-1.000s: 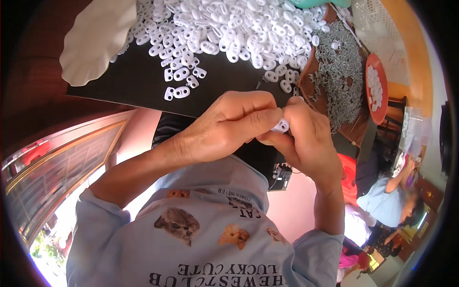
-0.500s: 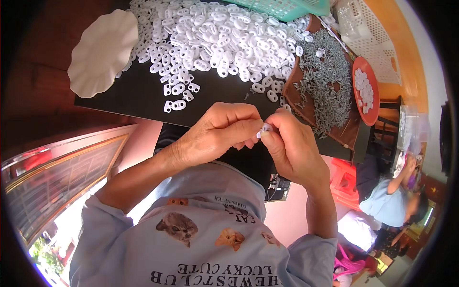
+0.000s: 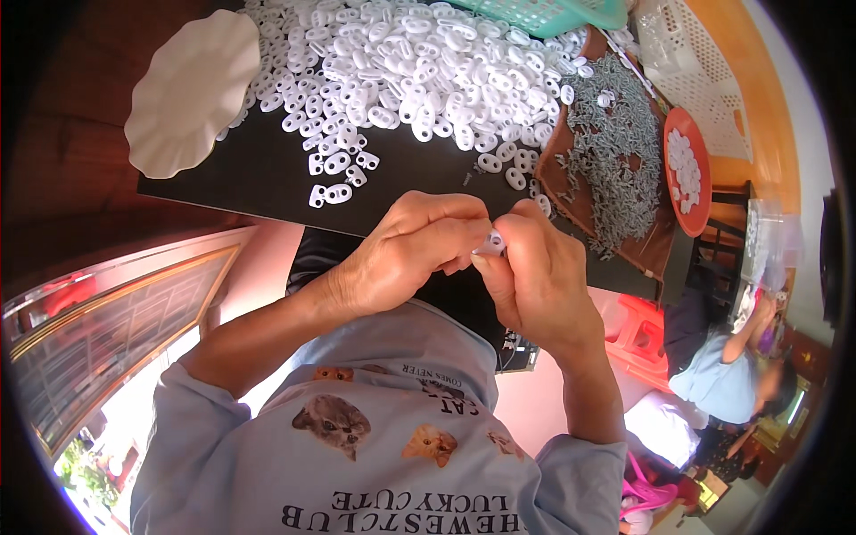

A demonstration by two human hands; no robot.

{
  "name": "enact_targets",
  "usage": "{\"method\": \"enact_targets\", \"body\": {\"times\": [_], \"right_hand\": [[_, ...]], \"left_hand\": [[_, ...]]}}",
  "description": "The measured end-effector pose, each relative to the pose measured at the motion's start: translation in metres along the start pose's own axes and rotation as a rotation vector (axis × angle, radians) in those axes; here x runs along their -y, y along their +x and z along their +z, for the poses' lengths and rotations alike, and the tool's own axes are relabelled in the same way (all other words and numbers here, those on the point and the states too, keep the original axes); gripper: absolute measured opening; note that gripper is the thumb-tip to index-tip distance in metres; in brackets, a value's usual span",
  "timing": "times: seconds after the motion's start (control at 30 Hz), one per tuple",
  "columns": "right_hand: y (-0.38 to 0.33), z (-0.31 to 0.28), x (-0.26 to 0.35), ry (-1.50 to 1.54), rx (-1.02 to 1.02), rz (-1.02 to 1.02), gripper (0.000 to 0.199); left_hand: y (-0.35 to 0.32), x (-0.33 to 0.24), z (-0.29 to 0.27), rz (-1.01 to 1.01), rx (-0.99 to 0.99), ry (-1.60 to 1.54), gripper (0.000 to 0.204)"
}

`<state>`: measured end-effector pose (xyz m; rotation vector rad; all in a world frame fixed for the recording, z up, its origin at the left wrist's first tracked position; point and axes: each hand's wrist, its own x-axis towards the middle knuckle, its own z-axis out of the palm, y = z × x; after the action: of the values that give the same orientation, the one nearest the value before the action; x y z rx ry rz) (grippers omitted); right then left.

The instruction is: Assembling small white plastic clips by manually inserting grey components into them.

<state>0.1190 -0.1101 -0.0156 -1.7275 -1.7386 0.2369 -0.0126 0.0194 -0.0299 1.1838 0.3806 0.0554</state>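
Just in front of the table's near edge, my left hand [image 3: 423,241] and my right hand [image 3: 539,272] meet with fingertips pinched together. Between them is a small white plastic piece [image 3: 495,241] with a round hole, mostly hidden by the fingers. My right thumb and forefinger grip it from the right, and my left fingertips close on its left side. Past my hands a big heap of white oval two-hole plastic pieces [image 3: 428,71] covers the table. To the right, many small grey metal screws [image 3: 615,152] lie on a brown cloth [image 3: 557,178].
A cream scalloped dish [image 3: 192,98] stands at the table's left end. On the right are a red-orange bowl [image 3: 675,209] of white pieces and a white perforated basket [image 3: 718,89]. A green basket [image 3: 571,13] is at the back. Another person [image 3: 722,379] sits farther right, near a red stool [image 3: 637,339].
My hands stay together, while the white piece has turned slightly between my fingertips. My right thumb has shifted left, and the table has drifted a little in the view.
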Motion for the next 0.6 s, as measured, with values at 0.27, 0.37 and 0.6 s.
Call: {"method": "enact_targets", "body": {"times": [0.27, 0.37, 0.6], "right_hand": [[0.001, 0.003, -0.002, 0.079, 0.007, 0.033, 0.015], [-0.006, -0.002, -0.001, 0.137, -0.001, 0.103, 0.013], [-0.009, -0.013, 0.016, 0.4, -0.071, 0.366, 0.007]], "left_hand": [[-0.006, 0.009, 0.003, 0.056, -0.027, -0.097, 0.027], [-0.007, 0.017, 0.003, 0.138, -0.026, -0.092, 0.027], [-0.006, 0.021, 0.004, 0.267, 0.007, -0.033, 0.035]]}}
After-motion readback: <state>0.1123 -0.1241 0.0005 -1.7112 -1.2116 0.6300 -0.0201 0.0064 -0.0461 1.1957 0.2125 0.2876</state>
